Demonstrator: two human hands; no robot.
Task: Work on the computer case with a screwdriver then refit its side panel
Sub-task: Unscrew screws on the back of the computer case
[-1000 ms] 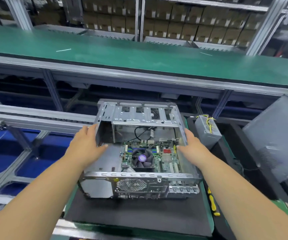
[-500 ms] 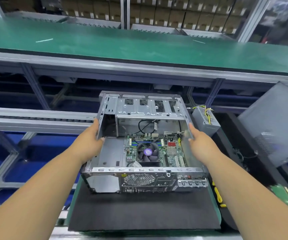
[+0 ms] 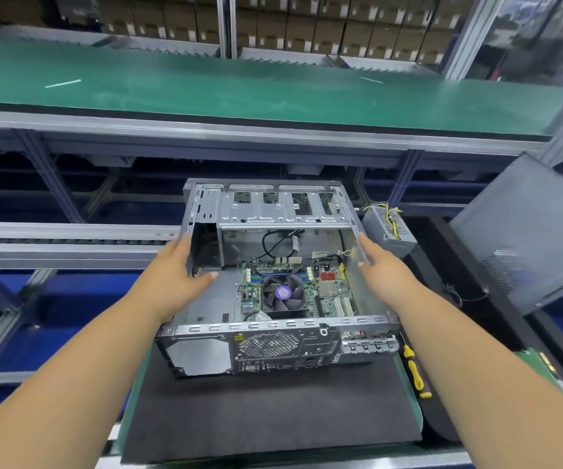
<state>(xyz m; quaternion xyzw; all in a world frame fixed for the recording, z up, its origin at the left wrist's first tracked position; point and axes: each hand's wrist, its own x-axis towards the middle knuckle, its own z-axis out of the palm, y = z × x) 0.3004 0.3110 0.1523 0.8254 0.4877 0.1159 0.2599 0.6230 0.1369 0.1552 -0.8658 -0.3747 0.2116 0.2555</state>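
Note:
An open metal computer case (image 3: 266, 346) lies flat on a black mat (image 3: 266, 411), its motherboard and CPU fan (image 3: 283, 294) facing up. My left hand (image 3: 172, 279) grips the case's left wall, thumb inside. My right hand (image 3: 380, 272) is pressed flat against the right wall. A yellow-and-black screwdriver (image 3: 415, 372) lies on the mat's green edge, right of the case. The grey side panel (image 3: 530, 231) leans upright at the far right, apart from the case.
A loose power supply (image 3: 388, 228) with yellow wires sits just right of the case's far corner. A long green conveyor belt (image 3: 239, 93) runs across behind, above a roller rail (image 3: 53, 245) at left. Stacked cardboard boxes fill the shelves beyond.
The case has slid away from me on the mat with both hands on its sides. More bare mat shows in front, and the screwdriver is now plainly visible.

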